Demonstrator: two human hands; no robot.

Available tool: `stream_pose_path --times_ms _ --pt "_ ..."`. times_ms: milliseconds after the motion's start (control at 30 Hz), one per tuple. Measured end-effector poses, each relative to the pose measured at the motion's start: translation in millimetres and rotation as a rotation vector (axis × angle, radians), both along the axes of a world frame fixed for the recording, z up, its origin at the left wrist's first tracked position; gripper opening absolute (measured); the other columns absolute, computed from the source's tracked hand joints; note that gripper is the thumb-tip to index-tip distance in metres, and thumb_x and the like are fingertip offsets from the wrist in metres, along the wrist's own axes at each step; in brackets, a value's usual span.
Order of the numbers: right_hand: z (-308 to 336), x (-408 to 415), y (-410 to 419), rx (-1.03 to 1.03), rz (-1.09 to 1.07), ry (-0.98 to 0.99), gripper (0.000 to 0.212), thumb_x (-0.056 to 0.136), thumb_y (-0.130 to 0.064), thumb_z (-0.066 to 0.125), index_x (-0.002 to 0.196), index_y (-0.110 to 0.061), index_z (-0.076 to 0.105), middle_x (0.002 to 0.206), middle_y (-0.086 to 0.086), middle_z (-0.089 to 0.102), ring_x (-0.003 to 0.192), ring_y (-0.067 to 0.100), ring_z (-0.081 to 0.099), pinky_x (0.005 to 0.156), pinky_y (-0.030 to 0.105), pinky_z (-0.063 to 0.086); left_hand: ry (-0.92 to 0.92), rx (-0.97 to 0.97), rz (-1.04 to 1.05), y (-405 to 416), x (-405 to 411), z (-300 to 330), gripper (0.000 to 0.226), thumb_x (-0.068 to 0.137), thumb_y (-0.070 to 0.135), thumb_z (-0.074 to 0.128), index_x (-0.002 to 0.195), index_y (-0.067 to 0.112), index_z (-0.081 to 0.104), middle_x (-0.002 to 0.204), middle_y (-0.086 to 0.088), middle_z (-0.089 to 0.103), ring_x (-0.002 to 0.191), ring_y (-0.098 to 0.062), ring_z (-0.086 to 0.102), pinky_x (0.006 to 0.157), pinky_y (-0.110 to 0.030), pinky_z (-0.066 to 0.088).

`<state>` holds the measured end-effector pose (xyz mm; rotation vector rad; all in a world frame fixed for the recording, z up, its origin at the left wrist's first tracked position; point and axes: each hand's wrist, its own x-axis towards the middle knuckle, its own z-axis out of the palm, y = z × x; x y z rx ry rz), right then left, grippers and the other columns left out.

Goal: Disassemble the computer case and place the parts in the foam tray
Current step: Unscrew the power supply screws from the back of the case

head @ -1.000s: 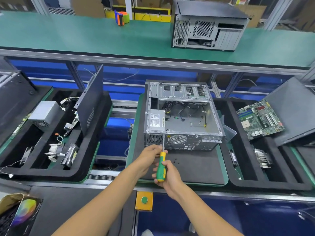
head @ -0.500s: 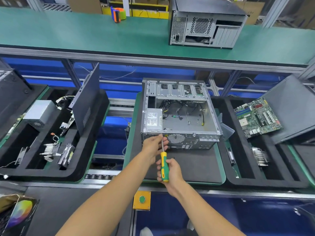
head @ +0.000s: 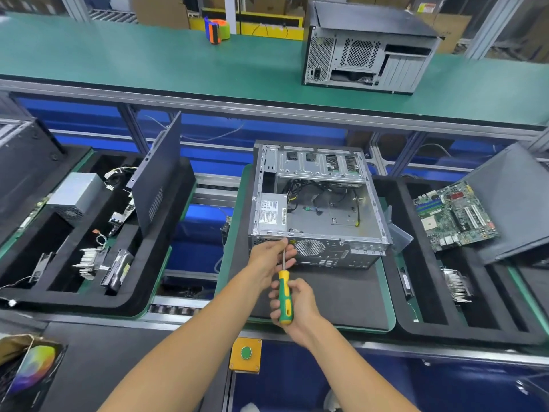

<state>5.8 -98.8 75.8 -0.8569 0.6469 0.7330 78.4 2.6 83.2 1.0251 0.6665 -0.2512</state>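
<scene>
green-and-yellow handled screwdriver (head: 284,295) worked at the rear of the open grey metal computer case (head: 319,203).
right hand (head: 297,304) curls round the handle, left hand (head: 269,258) pinches the shaft at the rear panel; judged step: a rear screw by the silver power supply (head: 271,212); next, steady turns, then lifting it to the black foam tray (head: 421,292).

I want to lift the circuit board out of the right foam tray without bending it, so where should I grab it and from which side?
Take the circuit board by its bare edges, probably the long near and far ones, coming from above. It lies tilted and face up in the foam tray, with its right end against a leaning dark panel, so that side is blocked.
</scene>
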Motion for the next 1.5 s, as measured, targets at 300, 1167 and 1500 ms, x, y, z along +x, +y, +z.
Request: stream_pose_path --times_ms 300,1167,1500 --pt "-2.0 -2.1 0.8 -0.229 0.007 -0.088 0.009 0.087 -0.011 0.057 0.095 -0.008 0.058 0.062 0.004 0.057 0.05 0.015 0.055 0.045 0.026 0.046 -0.03 -0.079 -0.028 3.7 -1.7 -6.8 0.021 0.104 0.016 0.058 0.117 0.001 0.063 0.096 -0.011 0.075 0.082 -0.018 0.076 0.063 -0.034 0.063" --pt "-14.8 -29.3 8.7 -0.268 0.119 -0.019 0.01 0.089 -0.01 0.057 0.098 -0.009 0.053 0.069 0.006 0.054 0.05 0.015 0.054 0.047 0.026 0.045 -0.135 1.321 -0.622 66.8 -69.9 -75.6 0.019 0.099 0.033 0.063 0.113 0.02 0.057 0.091 0.004 0.064 0.091 -0.019 0.063 0.073 -0.033 0.047" --pt "-2.7 -19.6 31.4 -0.29 0.149 -0.156 0.007 0.089 -0.011 0.057 0.095 -0.009 0.054 0.062 0.004 0.057 0.049 0.015 0.054 0.045 0.026 0.045 -0.267 0.373 -0.17 61.7 -53.6 -33.2 0.025 0.104 0.031 0.057 0.118 0.011 0.064 0.1 -0.01 0.077 0.085 -0.024 0.074 0.072 -0.03 0.06"
